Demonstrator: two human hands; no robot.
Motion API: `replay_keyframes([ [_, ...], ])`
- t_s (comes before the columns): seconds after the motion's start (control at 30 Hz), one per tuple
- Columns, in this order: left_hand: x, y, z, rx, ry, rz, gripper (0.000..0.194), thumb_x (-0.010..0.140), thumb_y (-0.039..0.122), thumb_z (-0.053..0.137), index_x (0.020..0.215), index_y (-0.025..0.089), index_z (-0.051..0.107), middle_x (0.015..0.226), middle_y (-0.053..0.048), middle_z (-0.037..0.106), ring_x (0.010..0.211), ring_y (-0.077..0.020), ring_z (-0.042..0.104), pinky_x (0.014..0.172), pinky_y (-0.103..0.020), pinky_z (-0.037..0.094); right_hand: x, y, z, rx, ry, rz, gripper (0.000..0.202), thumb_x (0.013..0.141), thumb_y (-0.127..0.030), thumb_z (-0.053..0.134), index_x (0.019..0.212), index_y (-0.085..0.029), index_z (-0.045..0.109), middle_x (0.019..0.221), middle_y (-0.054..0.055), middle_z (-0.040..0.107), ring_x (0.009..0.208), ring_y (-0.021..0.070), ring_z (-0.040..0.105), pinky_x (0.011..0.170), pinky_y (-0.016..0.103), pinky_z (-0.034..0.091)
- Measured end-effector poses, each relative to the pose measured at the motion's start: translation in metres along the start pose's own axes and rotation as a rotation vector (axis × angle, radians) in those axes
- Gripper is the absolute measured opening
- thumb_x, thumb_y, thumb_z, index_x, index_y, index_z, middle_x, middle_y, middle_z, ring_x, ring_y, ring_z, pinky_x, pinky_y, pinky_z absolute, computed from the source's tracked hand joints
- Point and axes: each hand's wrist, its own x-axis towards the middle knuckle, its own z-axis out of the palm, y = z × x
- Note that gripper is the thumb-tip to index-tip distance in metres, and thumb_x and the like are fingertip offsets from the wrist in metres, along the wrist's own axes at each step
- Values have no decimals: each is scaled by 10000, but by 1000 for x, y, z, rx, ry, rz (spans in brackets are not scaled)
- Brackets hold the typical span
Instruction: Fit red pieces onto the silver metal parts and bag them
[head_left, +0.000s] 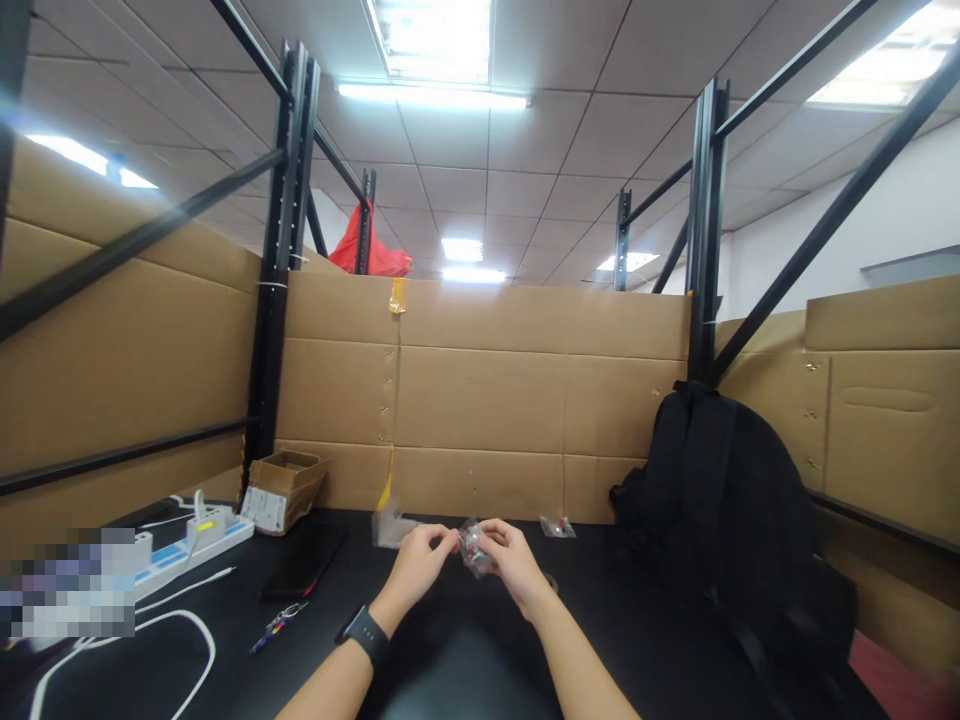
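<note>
While right hand (516,568) holds packet (473,550), left hand (421,563) pinches edge.

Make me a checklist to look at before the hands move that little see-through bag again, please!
1. Right hand holding the clear bag: ok.
2. Left hand with its fingertips at the bag's edge: ok.
3. Bag sealed or torn: cannot tell, too small.
4. Black backpack away from both hands: ok.
5. White power strip away from both hands: ok.
</note>
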Motion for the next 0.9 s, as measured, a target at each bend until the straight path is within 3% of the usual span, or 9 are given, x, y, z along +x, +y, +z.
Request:
replay_keyframes([
  [0.13,2,-5,-2,60,15,-8,454,909,498,506,664,194,739,760,-45,751,802,-223,672,795,-291,455,1,1,1,104,45,128,398,663,-451,805,901,-166,661,797,44,712,621,172,671,559,258,494],
  [0.3,2,-3,-6,120,-20,4,439,885,484,542,608,205,737,732,-47,743,799,-219,672,824,-300,457,3,-1,-3,151,97,131,386,652,-433,808,890,-170,655,789,44,717,618,177,680,547,257,482],
  [0.57,0,-9,-1,165,15,15,175,821,341,632,896,267,772,1089,-49,725,1079,-242,624,1004,-377,428,4,0,-4,332,120,54,470,624,-461,877,920,-187,634,867,45,720,720,182,695,675,300,533],
  [0.77,0,-12,-3,237,141,-103,172,800,389,684,911,299,781,1276,-66,617,1244,-313,514,1050,-527,368,3,-3,-3,365,132,14,464,633,-448,883,919,-186,628,895,55,715,752,191,697,701,319,543],
  [0.9,1,-17,-4,200,125,-87,156,789,398,712,874,299,798,1262,-66,627,1226,-313,522,1077,-541,349,4,-1,0,386,155,9,451,623,-444,881,901,-189,634,877,55,712,759,198,695,728,343,553],
])
